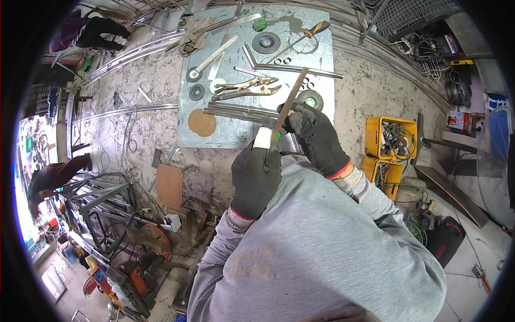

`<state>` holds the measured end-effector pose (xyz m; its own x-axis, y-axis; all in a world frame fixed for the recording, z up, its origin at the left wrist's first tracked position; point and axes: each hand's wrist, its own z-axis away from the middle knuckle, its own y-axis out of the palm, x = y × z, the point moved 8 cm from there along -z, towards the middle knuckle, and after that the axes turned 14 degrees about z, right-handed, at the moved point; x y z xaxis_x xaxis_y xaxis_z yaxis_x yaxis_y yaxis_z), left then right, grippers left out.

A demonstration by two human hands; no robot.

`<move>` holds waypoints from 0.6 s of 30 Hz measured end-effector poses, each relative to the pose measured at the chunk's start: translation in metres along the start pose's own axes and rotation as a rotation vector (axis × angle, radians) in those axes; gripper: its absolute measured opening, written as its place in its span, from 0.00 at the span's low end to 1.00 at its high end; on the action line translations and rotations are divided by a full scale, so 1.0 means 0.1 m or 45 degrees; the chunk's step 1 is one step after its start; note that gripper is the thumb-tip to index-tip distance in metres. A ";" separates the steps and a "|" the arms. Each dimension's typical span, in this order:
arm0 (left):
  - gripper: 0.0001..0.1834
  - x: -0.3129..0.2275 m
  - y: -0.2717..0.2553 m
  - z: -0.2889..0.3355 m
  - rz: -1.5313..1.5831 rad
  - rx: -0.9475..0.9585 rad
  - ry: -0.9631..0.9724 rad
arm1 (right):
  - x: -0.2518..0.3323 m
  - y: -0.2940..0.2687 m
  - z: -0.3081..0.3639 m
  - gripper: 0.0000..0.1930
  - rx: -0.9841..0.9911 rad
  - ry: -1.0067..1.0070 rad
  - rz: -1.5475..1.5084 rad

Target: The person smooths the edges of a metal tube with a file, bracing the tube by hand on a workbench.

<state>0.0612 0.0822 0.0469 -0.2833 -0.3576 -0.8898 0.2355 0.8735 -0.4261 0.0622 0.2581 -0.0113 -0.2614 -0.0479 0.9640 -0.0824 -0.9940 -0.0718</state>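
Note:
My left hand [256,177], in a black glove, is closed around the lower end of a long flat brown metal strip [293,96], which looks like a file. A white patch [263,138] shows at its fingers. The strip slants up and away over the near edge of the metal-topped table [188,126]. My right hand [320,134], also black-gloved, has its fingers pinched together beside the strip's middle; what they hold is hidden. Just beyond lie several metal tubes [230,110] and a pair of locking pliers [247,88].
On the table are a grinding disc [266,42], brown round discs [201,123], a screwdriver [316,29], a bent metal tube [300,68] and a cloth [194,37]. Yellow crates [370,134] with cables stand at the right. Metal frames [102,201] and a person [53,174] are at the left.

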 end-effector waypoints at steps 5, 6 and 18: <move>0.11 0.12 0.04 -0.01 0.272 0.011 -0.331 | 0.02 -0.06 -0.03 0.25 -0.102 -0.082 0.212; 0.11 0.10 0.02 -0.04 0.272 0.009 -0.332 | 0.08 -0.04 -0.02 0.25 -0.040 -0.074 0.201; 0.11 0.14 0.04 -0.10 0.485 0.034 -0.547 | 0.12 0.06 0.03 0.20 -0.002 -0.007 0.169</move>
<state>0.0487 0.0840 0.0345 0.2278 -0.1259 -0.9655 0.2718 0.9604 -0.0611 0.0610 0.2510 0.0010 -0.2646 -0.1794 0.9475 -0.0492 -0.9788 -0.1990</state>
